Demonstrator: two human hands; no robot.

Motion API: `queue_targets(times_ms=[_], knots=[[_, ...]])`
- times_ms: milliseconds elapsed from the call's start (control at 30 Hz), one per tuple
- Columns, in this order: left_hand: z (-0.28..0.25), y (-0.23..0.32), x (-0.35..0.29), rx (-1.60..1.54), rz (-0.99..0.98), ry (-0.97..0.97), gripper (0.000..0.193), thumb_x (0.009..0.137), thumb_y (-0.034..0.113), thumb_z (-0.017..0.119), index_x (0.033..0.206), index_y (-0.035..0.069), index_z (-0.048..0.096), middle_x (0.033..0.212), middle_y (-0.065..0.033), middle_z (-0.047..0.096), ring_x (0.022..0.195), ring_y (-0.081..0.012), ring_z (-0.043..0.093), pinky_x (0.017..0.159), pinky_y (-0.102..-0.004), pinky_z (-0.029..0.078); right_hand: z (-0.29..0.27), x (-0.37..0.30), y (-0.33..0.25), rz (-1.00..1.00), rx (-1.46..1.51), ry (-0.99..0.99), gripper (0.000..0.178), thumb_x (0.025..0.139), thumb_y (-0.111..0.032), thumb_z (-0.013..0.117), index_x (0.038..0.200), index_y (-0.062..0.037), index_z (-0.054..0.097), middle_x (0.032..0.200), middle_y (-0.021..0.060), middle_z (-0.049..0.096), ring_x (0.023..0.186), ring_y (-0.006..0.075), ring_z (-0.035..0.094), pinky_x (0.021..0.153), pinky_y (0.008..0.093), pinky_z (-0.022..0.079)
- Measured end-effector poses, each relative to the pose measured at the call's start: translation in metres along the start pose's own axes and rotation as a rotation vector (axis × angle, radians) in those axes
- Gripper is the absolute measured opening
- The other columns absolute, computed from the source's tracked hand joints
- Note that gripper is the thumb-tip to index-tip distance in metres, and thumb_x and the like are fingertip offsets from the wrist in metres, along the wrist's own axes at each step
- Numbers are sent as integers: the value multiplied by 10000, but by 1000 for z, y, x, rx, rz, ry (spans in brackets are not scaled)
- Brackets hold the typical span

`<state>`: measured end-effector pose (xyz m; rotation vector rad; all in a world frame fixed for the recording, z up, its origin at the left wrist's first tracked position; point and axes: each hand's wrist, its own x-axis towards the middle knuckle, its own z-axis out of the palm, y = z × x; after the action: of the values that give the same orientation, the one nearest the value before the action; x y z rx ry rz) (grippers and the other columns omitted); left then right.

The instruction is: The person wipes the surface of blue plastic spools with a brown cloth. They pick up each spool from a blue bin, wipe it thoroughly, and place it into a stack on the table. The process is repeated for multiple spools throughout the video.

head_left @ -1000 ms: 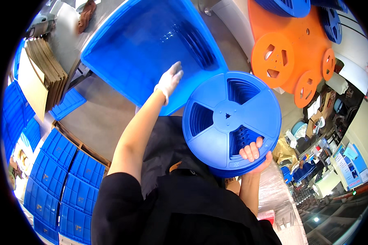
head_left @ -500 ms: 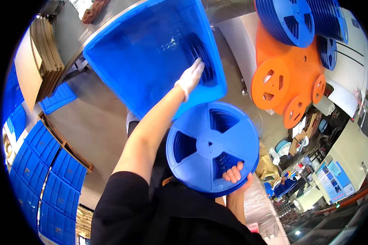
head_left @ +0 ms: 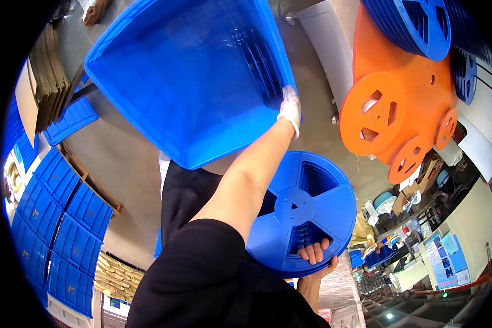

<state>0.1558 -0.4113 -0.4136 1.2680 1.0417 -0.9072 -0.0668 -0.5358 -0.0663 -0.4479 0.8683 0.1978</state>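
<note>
My left hand (head_left: 291, 109), in a white glove, lies at the right rim of a large blue plastic bin (head_left: 186, 156). Its fingers are together and bent over the rim, partly blurred. Inside the bin, several dark blue reels (head_left: 255, 63) stand on edge along the right wall, just beyond my fingertips. My right hand (head_left: 316, 257), its fingers bare, grips a stack of blue plastic reels (head_left: 295, 206) against my body. Those fingers hook through a cut-out in the top reel, with the thumb at the outer edge. My left forearm hides the stack's left side.
An orange stand (head_left: 421, 115) with orange discs (head_left: 373, 113) and stacked blue reels (head_left: 421, 24) is at the right. Folded blue crates (head_left: 74, 240) sit on a pallet at the left, below cardboard sheets (head_left: 46, 82). A cluttered bench (head_left: 404, 240) lies at the lower right.
My left hand has moved from the reels inside the bin to its right rim. My right hand still holds the reel stack, which appears slightly lower and farther right.
</note>
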Motion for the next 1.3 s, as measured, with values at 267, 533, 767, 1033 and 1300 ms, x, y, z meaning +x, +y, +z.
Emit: queue_targets(times_ms=[267, 533, 767, 1033, 1300], knots=[[-43, 48, -45, -134, 211, 34, 762, 836, 339, 555, 1471, 44, 257, 1398, -250, 451, 1293, -363, 444, 1052, -387, 355, 8, -5, 7, 13, -53, -2, 382, 831, -385, 619, 1025, -83, 487, 691, 13, 504, 646, 152, 501, 716, 348, 421], [-96, 115, -35, -479, 209, -88, 994, 816, 429, 609, 1531, 160, -28, 1534, -209, 253, 1392, -371, 286, 1106, -495, 265, 36, 4, 38, 97, -180, -18, 379, 829, -373, 618, 1017, -74, 478, 669, 6, 478, 611, 145, 484, 690, 348, 426], [-55, -30, -9, -183, -213, -829, 555, 909, 332, 547, 1378, 51, 449, 1436, -246, 411, 1311, -374, 435, 1058, -448, 371, 65, 11, 54, 176, -314, -60, 402, 796, -385, 625, 1010, -69, 501, 682, 16, 486, 619, 156, 479, 686, 341, 416], [-299, -19, -120, -205, 470, -148, 714, 879, 118, 603, 1491, 102, 235, 1409, -205, 443, 1228, -272, 517, 986, -341, 448, 99, 20, 76, 153, -269, -132, 392, 824, -377, 616, 1022, -70, 476, 701, 15, 468, 648, 150, 469, 684, 344, 398], [-419, -30, -251, -221, 434, -476, 646, 952, 472, 509, 1417, 33, 416, 1302, -150, 573, 1220, -220, 524, 1071, -352, 342, 160, 22, 115, 115, -196, -258, 346, 861, -352, 608, 1017, -80, 460, 691, -3, 460, 622, 126, 462, 685, 316, 396]])
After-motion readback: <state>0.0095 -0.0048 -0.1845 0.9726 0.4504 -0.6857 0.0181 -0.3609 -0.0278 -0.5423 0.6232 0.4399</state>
